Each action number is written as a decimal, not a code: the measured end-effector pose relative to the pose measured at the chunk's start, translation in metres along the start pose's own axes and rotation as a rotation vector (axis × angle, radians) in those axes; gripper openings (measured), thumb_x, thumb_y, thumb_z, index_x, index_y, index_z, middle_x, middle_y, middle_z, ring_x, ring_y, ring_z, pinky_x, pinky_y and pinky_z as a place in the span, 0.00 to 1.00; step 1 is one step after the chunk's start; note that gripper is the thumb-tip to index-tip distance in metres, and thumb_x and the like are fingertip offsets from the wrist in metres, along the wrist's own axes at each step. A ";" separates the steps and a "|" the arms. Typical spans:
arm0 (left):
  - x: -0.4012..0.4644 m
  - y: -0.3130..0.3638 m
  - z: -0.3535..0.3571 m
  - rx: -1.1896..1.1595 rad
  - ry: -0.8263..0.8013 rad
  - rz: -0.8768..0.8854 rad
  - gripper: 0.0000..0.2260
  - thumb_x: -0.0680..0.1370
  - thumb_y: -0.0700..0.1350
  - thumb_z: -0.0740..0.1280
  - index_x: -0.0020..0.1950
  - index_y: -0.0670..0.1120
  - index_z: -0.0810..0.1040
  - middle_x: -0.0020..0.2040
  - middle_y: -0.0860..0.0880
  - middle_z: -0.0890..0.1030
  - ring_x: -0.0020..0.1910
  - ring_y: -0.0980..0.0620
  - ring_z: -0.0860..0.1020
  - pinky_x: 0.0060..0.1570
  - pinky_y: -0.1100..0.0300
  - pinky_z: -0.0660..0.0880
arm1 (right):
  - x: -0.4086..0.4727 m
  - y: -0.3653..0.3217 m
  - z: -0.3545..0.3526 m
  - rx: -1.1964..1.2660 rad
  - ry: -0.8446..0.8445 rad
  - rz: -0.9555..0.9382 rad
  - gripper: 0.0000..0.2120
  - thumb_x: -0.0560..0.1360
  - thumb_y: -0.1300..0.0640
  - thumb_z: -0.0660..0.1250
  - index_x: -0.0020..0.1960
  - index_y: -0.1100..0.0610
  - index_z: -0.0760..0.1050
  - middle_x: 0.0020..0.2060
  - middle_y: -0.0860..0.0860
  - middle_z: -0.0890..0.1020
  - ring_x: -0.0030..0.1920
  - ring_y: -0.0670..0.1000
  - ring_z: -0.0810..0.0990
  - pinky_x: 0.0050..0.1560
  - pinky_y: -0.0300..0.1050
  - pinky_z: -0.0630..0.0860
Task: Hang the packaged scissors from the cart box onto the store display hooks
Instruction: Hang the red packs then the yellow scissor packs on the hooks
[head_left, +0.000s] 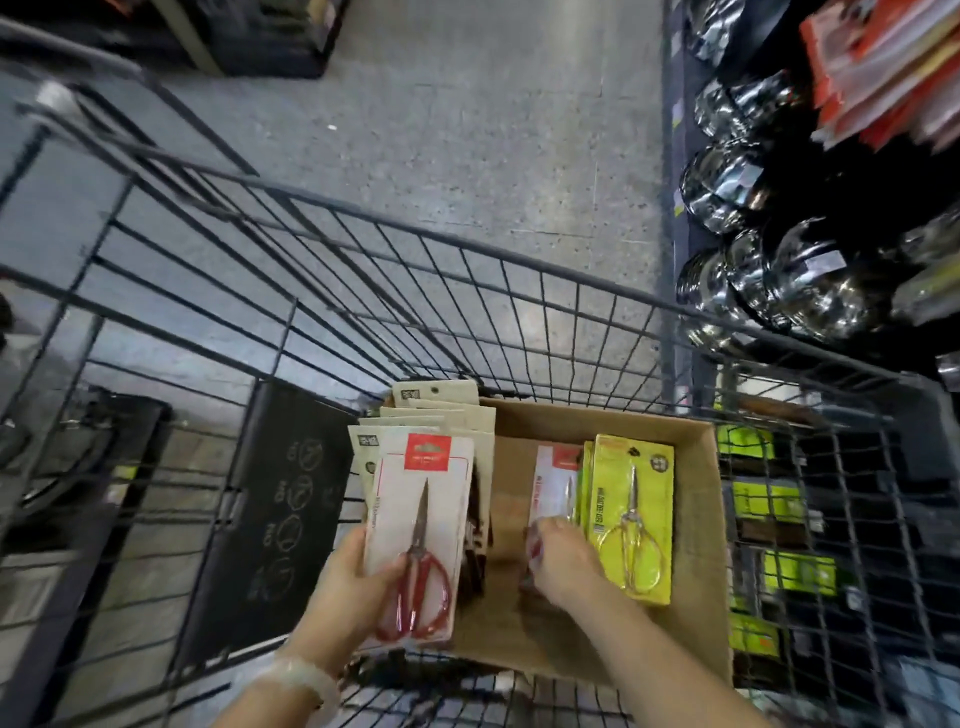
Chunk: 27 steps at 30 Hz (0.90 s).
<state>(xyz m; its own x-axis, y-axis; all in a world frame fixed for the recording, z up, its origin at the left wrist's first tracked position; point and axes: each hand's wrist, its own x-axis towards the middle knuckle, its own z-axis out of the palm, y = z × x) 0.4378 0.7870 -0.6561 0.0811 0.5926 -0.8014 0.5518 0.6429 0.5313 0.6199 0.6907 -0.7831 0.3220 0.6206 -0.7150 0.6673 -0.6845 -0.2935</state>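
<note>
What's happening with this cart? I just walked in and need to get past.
A person is restocking scissors. The left hand holds a fanned stack of packs, a red-handled pair on top, over the cardboard box in the cart. The right hand reaches into the box for another white pack, beside the yellow packs. Nothing is being hung at this moment.

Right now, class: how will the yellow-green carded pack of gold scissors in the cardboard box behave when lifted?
The yellow-green carded scissors pack looks flat and stiff, so probably won't flop. Its glossy face may be slippery. Leaning on edge in the cardboard box, it could tip once neighbours go.
</note>
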 end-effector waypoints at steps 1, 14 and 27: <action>0.003 -0.001 -0.003 -0.011 0.010 0.011 0.12 0.77 0.38 0.66 0.58 0.47 0.71 0.48 0.47 0.80 0.43 0.52 0.80 0.36 0.60 0.77 | 0.008 0.001 0.006 0.034 -0.003 0.026 0.16 0.73 0.56 0.63 0.60 0.57 0.72 0.57 0.55 0.76 0.59 0.56 0.75 0.58 0.45 0.72; 0.000 0.009 0.066 -0.108 -0.270 -0.027 0.14 0.76 0.44 0.67 0.60 0.52 0.72 0.50 0.49 0.83 0.48 0.53 0.84 0.52 0.52 0.80 | -0.039 -0.003 -0.043 1.355 -0.440 0.057 0.23 0.71 0.52 0.70 0.64 0.57 0.72 0.56 0.57 0.82 0.57 0.59 0.81 0.62 0.61 0.74; 0.114 -0.035 0.193 0.573 -0.083 -0.080 0.22 0.76 0.49 0.64 0.67 0.42 0.66 0.65 0.42 0.73 0.64 0.42 0.72 0.66 0.51 0.68 | -0.034 0.091 -0.065 1.156 0.134 0.323 0.13 0.73 0.58 0.70 0.56 0.52 0.75 0.47 0.52 0.84 0.47 0.54 0.83 0.49 0.49 0.80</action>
<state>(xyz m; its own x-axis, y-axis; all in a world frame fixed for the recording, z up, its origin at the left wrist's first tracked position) 0.5881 0.7380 -0.8194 0.0728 0.4985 -0.8638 0.9180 0.3051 0.2535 0.7131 0.6319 -0.7445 0.4762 0.3457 -0.8085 -0.4294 -0.7110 -0.5569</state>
